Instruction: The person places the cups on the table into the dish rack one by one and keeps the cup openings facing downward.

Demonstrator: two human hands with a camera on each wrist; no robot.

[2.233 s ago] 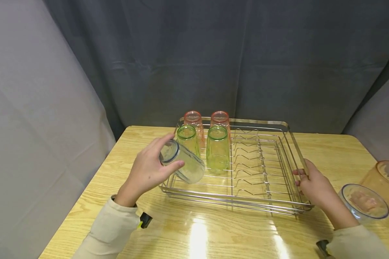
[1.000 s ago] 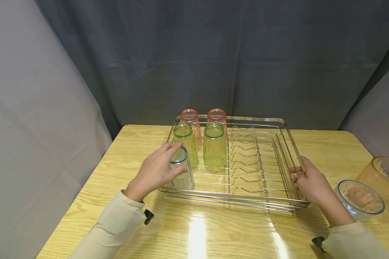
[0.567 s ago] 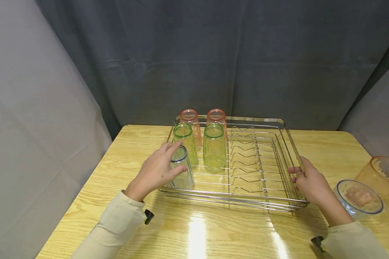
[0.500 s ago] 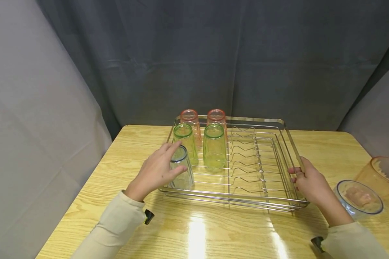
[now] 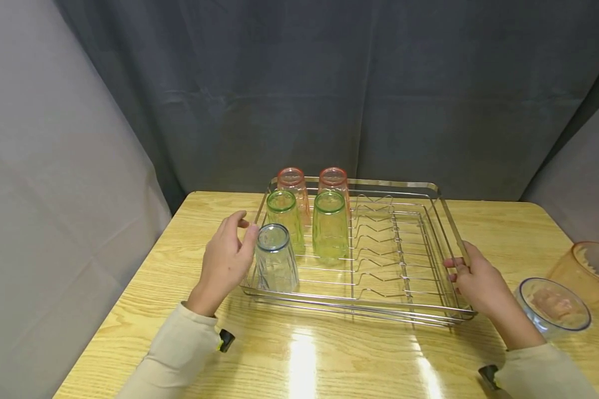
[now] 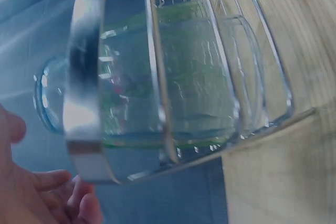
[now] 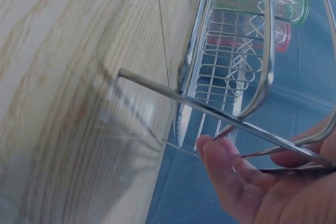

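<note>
A blue-rimmed clear glass stands upside down at the front left of the wire dish rack. Just left of it is my left hand, fingers loosely bent and holding nothing; the thumb tip is close to the glass, and contact cannot be told. The left wrist view has that glass behind the rack's side wires. My right hand grips the rack's right side; in the right wrist view its fingers curl round the wires. Behind the blue-rimmed glass are two upturned green glasses, then two upturned pink ones.
Beside my right forearm a blue-rimmed glass container stands mouth up, with an orange one behind it. The rack rests on a wooden table. A dark curtain hangs at the back.
The blue-rimmed glass went from tilted in my left hand to upside down in the rack. Since half a second ago the left hand has let go and drawn left. The right hand keeps its grip.
</note>
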